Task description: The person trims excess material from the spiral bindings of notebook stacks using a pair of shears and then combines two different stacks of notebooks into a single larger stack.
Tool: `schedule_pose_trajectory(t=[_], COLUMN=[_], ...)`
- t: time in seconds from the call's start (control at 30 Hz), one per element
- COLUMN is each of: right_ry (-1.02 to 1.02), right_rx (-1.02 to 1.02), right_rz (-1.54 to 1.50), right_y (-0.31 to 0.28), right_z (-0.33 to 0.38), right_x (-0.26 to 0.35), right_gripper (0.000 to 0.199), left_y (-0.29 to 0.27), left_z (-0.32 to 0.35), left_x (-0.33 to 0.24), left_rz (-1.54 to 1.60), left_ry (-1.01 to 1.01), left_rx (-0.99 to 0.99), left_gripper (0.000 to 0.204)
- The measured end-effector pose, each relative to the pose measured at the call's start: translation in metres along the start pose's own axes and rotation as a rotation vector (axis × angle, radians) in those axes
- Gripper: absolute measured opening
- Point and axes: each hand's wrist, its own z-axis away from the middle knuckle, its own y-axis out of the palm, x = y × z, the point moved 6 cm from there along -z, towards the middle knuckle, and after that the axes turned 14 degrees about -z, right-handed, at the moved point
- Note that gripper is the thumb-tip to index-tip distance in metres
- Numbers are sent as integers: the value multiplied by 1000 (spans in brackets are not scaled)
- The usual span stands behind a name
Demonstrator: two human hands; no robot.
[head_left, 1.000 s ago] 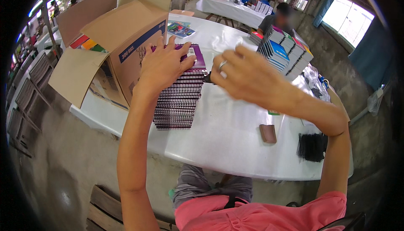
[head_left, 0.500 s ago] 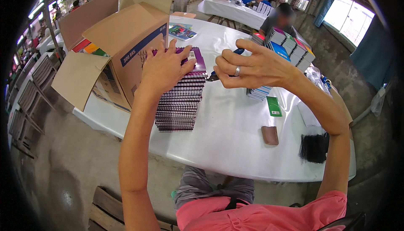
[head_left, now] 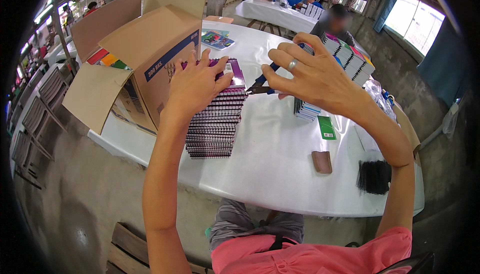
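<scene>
- The stack of spiral notebooks point(head_left: 216, 119) stands on the white surface point(head_left: 270, 164) beside the open cardboard box point(head_left: 145, 59), its wire bindings facing the person.
- Left hand point(head_left: 197, 84) lies flat on the stack's top, fingers spread.
- Right hand point(head_left: 312, 76) hovers just right of the stack, fingers spread and curled, over blue-handled pliers point(head_left: 262, 81); the grip cannot be told.

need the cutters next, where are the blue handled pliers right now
In the head view the blue-handled pliers lie on the white table, just right of the purple spiral notebook stack and under the fingers of the right hand.
</scene>
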Motion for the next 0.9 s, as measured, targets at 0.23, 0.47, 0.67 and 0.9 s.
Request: schedule_pose_trajectory(t=[0.23, 0.47, 0.67, 0.9], right_ry=[-356, -369, -21, 91], right_rx=[-149, 6, 319, -64], right_rz=[219, 170, 312, -51], right_y=[13, 10, 6, -4], right_z=[-2, -4, -24, 14], right_x=[8, 14, 62, 24], right_gripper=[24, 19, 12, 38], left_y=[2, 4, 3, 2], left_z=[0, -1, 0, -4], left_x=[2, -1, -1, 4], left_rz=[10, 9, 15, 22], left_ry=[-15, -8, -5, 9], left_rx=[3, -10, 23, 57], left_gripper=[52, 52, 53, 53])
